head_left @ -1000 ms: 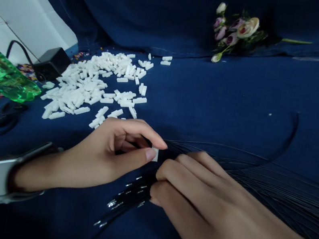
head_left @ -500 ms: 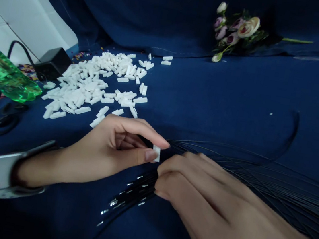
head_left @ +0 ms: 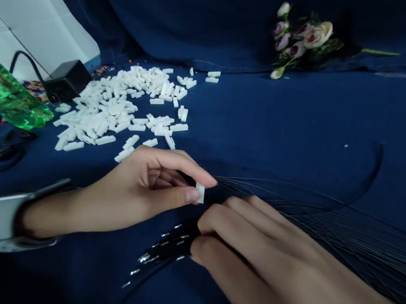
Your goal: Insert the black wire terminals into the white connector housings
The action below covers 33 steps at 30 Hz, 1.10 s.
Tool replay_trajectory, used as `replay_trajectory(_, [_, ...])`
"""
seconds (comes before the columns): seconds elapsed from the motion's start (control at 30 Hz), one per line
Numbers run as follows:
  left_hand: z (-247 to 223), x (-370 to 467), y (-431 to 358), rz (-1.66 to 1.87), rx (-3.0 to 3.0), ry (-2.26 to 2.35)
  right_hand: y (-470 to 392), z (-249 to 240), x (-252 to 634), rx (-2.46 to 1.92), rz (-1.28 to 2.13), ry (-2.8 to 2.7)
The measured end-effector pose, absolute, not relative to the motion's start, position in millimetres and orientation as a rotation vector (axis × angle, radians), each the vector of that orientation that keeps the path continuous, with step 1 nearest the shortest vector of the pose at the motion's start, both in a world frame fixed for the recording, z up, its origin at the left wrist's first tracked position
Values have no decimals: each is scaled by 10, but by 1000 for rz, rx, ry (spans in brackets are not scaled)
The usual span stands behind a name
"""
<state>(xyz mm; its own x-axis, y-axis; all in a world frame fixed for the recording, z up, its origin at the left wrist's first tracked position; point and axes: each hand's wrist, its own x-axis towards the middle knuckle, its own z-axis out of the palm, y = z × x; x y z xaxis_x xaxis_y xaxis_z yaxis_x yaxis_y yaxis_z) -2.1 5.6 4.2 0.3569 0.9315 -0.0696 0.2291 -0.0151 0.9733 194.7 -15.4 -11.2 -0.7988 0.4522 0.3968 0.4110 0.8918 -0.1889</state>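
Observation:
My left hand (head_left: 154, 183) pinches a small white plastic connector housing (head_left: 200, 193) between thumb and forefinger. Just below and to the right of it, my right hand (head_left: 259, 255) is closed, fingertips bent down at a bundle of thin black wires (head_left: 360, 235). The wires run beneath this hand, and their shiny metal terminals (head_left: 144, 257) fan out past the fingertips at lower left. What the right fingers grip is hidden behind them. The connector and the right fingertips are close but apart.
A loose pile of white connector housings (head_left: 110, 110) lies beyond my left hand. At left are a green bottle (head_left: 6, 93), a black box (head_left: 69, 80) with a cable, and a white panel (head_left: 49, 2). Artificial flowers (head_left: 304, 36) lie at the back on dark blue cloth (head_left: 262, 120).
My right hand has turned slightly, its thumb and forefinger shifting a little left and down at the wires. My left hand keeps the connector housing nearly still.

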Motion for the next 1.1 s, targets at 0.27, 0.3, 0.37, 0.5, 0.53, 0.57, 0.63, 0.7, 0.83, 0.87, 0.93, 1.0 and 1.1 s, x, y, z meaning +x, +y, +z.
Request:
replay_trajectory(0.27, [31, -36, 63, 780, 1467, 1084, -144, -132, 1921, -646, 8, -2548])
replay_trajectory(0.3, [32, -39, 69, 781, 1452, 1073, -137, -126, 1924, -647, -36, -2534])
replay_trajectory(0.37, [33, -48, 81, 790, 1408, 1054, -120, -110, 1937, -653, -91, -2502])
replay_trajectory(0.5, [17, -80, 97, 804, 1330, 1039, -79, -70, 1990, -733, -185, -2439])
replay_trajectory(0.53, [8, -90, 99, 811, 1323, 1034, -70, -57, 2007, -753, -225, -2441])
replay_trajectory(0.57, [-1, -98, 100, 817, 1322, 1027, -63, -43, 2026, -763, -265, -2454])
replay_trajectory(0.63, [-17, -111, 100, 826, 1330, 1018, -54, -22, 2061, -773, -314, -2500])
replay_trajectory(0.7, [-26, -117, 96, 828, 1344, 1025, -50, -16, 2083, -784, -339, -2539])
replay_trajectory(0.83, [-18, -111, 83, 838, 1377, 1034, -36, -56, 2063, -789, -348, -2516])
replay_trajectory(0.87, [-15, -108, 81, 840, 1385, 1032, -31, -67, 2050, -784, -347, -2506])
replay_trajectory(0.93, [-11, -102, 81, 835, 1394, 1034, -23, -76, 2027, -774, -363, -2494])
replay_trajectory(1.0, [-10, -96, 87, 828, 1401, 1041, -17, -70, 2013, -765, -396, -2481])
replay_trajectory(1.1, [-11, -88, 98, 829, 1410, 1037, -10, -55, 2008, -759, -409, -2467])
